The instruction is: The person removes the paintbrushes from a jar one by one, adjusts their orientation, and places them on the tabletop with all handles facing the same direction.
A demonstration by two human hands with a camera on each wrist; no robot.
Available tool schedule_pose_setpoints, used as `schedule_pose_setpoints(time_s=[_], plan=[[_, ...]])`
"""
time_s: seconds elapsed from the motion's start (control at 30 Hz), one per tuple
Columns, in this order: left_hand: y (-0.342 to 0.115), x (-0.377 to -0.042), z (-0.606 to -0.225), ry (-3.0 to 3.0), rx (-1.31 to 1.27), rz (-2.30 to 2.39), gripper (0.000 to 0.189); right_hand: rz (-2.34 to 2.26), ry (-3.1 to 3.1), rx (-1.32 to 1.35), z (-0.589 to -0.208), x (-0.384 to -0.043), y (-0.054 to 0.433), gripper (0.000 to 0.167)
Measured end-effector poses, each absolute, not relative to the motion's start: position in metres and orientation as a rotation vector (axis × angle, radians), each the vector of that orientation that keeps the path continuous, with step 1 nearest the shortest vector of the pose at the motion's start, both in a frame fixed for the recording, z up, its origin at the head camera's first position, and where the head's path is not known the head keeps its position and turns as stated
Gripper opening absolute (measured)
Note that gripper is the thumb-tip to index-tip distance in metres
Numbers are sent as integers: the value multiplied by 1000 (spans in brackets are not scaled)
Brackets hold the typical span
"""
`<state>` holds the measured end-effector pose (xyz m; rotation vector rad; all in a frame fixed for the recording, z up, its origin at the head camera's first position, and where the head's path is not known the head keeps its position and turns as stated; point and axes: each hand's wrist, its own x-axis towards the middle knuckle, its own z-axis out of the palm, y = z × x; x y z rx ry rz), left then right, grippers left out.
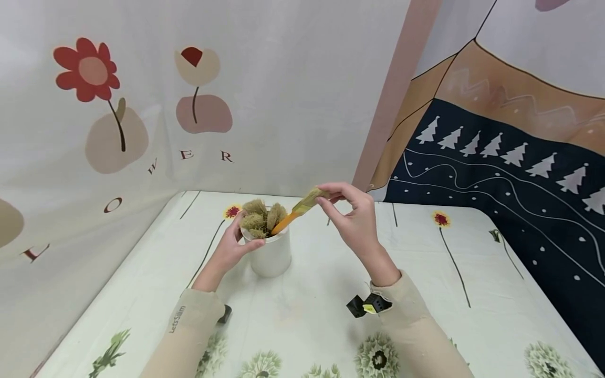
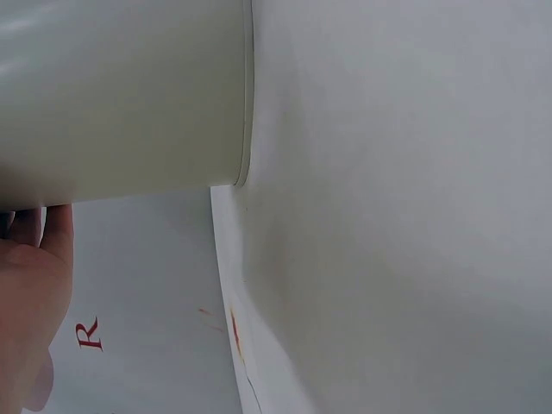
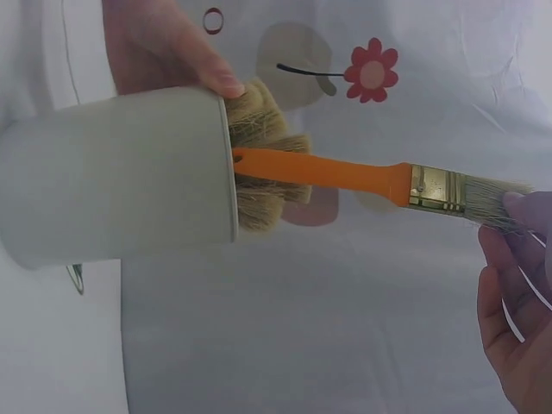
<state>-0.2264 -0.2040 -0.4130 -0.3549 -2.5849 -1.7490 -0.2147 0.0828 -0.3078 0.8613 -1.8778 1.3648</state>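
Observation:
A white cylindrical pot (image 1: 271,257) stands on the table, holding several tan bristly tufts (image 1: 255,218). My left hand (image 1: 229,248) grips it near the rim, thumb on the front and fingers round the far side. Between thumb and fingertips, my right hand (image 1: 353,218) pinches a paintbrush (image 1: 287,222) by its bristles. The brush slants down to the left, and the end of its orange handle is inside the pot's mouth. In the right wrist view, a gold metal band (image 3: 435,188) joins the handle to the pale bristles. The left wrist view shows the pot's smooth side (image 2: 129,103).
A white cloth (image 1: 307,299) printed with flowers covers the table. Behind it hangs a pale curtain (image 1: 293,94) with flower pictures and letters. A dark cloth with white trees (image 1: 496,178) hangs at the right. Small black devices (image 1: 368,304) sit at the right wrist.

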Motion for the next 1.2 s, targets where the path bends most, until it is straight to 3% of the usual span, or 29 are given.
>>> schedule_pose_setpoints(time_s=[1.2], plan=[[-204, -228, -416, -2554, -364, -1783, 114, 1386, -1830, 785, -304, -216, 111, 22]])
